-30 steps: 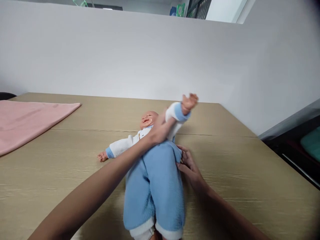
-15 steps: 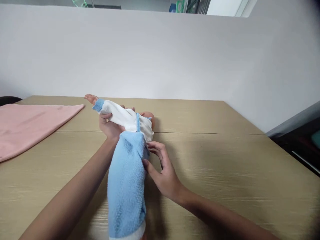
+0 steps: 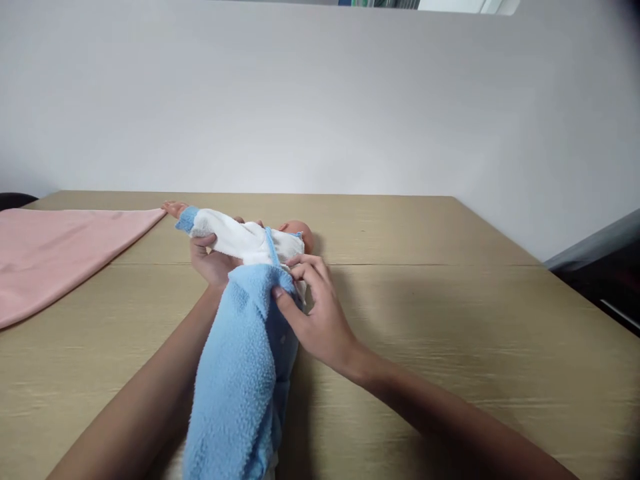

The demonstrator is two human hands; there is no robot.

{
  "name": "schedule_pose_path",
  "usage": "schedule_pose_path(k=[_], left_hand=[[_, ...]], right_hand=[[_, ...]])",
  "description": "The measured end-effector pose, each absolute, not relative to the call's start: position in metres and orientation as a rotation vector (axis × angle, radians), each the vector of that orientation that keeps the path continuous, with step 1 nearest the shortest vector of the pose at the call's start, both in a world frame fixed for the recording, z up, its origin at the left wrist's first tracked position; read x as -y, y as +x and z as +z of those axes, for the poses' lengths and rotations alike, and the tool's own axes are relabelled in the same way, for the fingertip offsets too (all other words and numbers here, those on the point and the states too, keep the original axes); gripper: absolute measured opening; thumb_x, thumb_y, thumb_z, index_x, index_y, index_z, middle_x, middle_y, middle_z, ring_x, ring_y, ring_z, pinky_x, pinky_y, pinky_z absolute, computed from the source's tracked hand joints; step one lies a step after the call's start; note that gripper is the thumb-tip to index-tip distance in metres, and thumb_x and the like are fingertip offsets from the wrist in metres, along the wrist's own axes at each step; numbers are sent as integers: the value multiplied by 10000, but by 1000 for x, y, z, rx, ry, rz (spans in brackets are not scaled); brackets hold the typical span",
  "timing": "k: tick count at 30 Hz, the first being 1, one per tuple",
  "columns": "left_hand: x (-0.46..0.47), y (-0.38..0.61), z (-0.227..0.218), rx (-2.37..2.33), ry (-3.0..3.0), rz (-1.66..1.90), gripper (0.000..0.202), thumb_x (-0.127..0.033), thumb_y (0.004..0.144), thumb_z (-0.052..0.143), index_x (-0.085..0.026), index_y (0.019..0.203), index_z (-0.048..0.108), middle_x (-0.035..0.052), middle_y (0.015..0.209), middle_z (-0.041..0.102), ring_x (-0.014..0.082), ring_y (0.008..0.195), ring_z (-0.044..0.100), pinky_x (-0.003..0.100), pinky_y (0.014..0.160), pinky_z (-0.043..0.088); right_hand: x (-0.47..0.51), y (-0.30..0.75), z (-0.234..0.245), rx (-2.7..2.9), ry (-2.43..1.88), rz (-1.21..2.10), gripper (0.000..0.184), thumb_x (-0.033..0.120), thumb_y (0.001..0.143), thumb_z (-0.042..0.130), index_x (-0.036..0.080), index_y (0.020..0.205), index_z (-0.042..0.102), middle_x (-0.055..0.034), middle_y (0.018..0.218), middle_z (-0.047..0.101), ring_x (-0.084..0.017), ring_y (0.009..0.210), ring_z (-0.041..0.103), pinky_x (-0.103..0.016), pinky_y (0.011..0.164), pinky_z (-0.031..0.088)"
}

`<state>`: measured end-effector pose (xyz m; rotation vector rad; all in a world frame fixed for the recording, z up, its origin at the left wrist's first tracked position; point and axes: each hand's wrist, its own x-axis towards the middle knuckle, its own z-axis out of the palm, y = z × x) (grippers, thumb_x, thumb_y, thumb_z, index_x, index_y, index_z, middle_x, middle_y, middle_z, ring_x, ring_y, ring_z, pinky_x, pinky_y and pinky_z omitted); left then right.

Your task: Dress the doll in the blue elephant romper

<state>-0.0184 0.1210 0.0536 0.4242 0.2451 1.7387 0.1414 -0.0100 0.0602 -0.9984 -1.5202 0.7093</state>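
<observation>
A baby doll (image 3: 225,230) lies on its side on the wooden table, its head pointing away from me. It wears a white top with blue cuffs and fuzzy light-blue overalls (image 3: 235,380) with a thin strap. My left hand (image 3: 213,257) is wrapped round the doll's white sleeve and upper body from the left; some of its fingers are hidden behind the sleeve. My right hand (image 3: 315,300) pinches the upper edge of the overalls at the doll's waist between thumb and fingers. The lower end of the overalls runs out of view at the bottom.
A pink cloth (image 3: 65,253) is spread on the left part of the table (image 3: 440,320). Behind the table rises a white partition (image 3: 310,100). A dark object (image 3: 595,287) stands beyond the right edge, and another dark curved shape (image 3: 15,200) shows at far left.
My right hand has moved up and slightly left along the overalls, with its thumb now on the waist edge. The doll has turned a little, showing more of the overalls' right side.
</observation>
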Motion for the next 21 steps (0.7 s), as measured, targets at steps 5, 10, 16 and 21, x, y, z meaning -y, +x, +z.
schedule_pose_path(k=[5, 10, 16, 21], left_hand=[[-124, -24, 51, -225, 457, 1685, 341, -358, 710, 647, -167, 988, 694, 55, 911, 796, 293, 950, 759, 494, 1103, 543], [-131, -33, 43, -296, 428, 1584, 325, -371, 742, 599, -167, 979, 690, 71, 897, 803, 320, 1012, 760, 482, 1062, 571], [-139, -45, 36, -375, 351, 1535, 334, -425, 763, 535, -204, 980, 661, 65, 872, 794, 295, 1002, 765, 414, 978, 611], [-137, -46, 39, -377, 320, 1552, 333, -401, 766, 495, -213, 999, 640, 55, 815, 784, 298, 931, 781, 420, 927, 629]], right_hand=[[-11, 145, 60, 1427, -971, 1019, 209, 437, 1078, 552, 284, 999, 434, 54, 819, 520, -153, 718, 530, -300, 682, 453], [-24, 148, 60, 1441, -1077, 1235, 297, 533, 1011, 674, 288, 1057, 511, 58, 810, 591, -158, 716, 583, -280, 615, 438], [2, 153, 43, 1692, -1207, 900, 278, 511, 1053, 625, 248, 962, 618, -17, 981, 669, -214, 947, 642, -380, 885, 510], [22, 148, 14, 1565, -1208, 692, 202, 447, 1072, 613, 253, 1018, 597, -76, 1268, 564, -256, 1265, 557, -433, 1143, 431]])
